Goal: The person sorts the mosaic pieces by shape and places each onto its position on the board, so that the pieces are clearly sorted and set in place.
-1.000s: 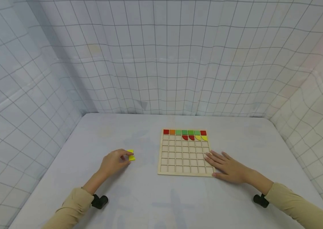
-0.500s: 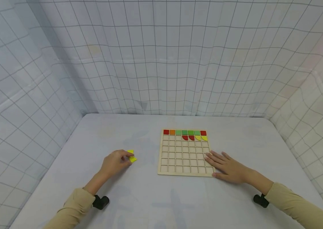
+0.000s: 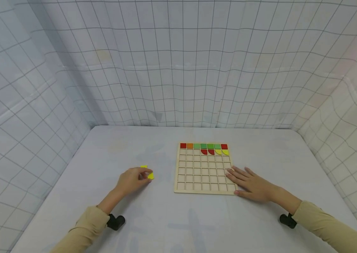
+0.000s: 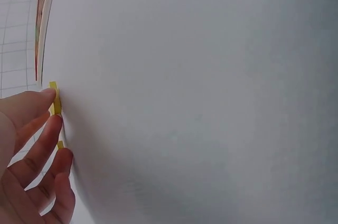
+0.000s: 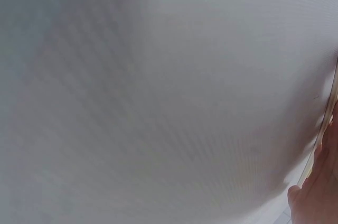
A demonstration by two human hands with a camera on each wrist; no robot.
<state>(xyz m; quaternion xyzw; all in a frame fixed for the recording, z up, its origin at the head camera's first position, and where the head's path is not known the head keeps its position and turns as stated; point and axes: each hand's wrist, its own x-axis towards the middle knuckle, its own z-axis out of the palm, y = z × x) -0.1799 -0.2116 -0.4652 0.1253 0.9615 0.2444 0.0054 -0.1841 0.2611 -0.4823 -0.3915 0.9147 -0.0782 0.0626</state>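
Between thumb and index finger, my left hand (image 3: 132,181) pinches a small flat yellow tile (image 3: 151,175), close over the white table. A second yellow tile (image 3: 144,166) shows just behind those fingers, partly hidden. In the left wrist view the pinched yellow tile (image 4: 57,106) is seen edge-on. To the right lies a square wooden grid board (image 3: 197,178). Flat, with fingers spread, my right hand (image 3: 255,186) rests on the board's right edge. Only part of the right hand (image 5: 319,192) enters the right wrist view.
Coloured square tiles (image 3: 203,146) fill the board's far row. Two red quarter-circle tiles (image 3: 211,152) and two yellow ones (image 3: 225,152) sit in the row below. A white grid-patterned curtain (image 3: 185,70) surrounds the table (image 3: 166,221).
My left hand has slid slightly right with the pinched yellow tile, away from the other yellow tile, which stays behind. My right hand and the board have not moved.
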